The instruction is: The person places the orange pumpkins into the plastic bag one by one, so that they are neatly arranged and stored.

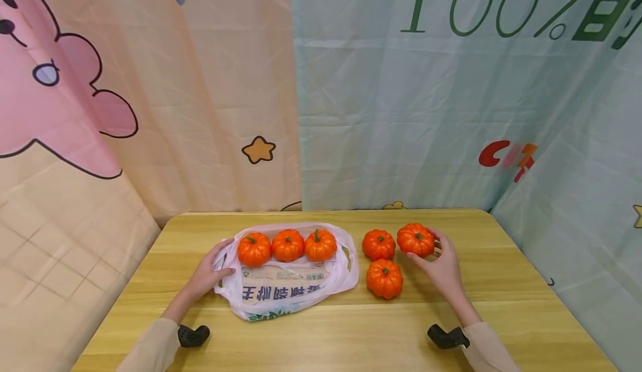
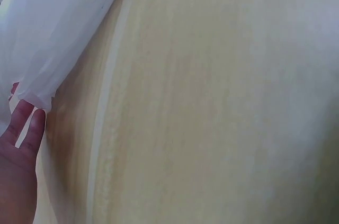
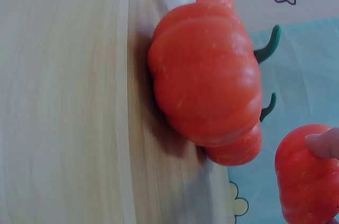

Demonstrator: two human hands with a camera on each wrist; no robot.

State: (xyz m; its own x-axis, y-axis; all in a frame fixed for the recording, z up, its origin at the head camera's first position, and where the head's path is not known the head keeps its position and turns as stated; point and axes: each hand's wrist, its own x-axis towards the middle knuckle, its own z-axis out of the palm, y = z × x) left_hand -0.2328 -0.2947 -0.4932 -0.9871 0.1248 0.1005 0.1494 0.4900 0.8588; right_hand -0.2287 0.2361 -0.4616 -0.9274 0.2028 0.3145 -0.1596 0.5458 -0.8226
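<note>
Saw right hand point(image 1: 444, 263) gripping an orange pumpkin point(image 1: 416, 240) right of the white plastic bag point(image 1: 343, 280), left hand point(image 1: 207, 272), fingers extended, touching the bag's left edge

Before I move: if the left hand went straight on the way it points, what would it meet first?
The white plastic bag, whose edge the left hand touches. Beyond that edge, probably the leftmost pumpkin, though depth is hard to judge.
</note>
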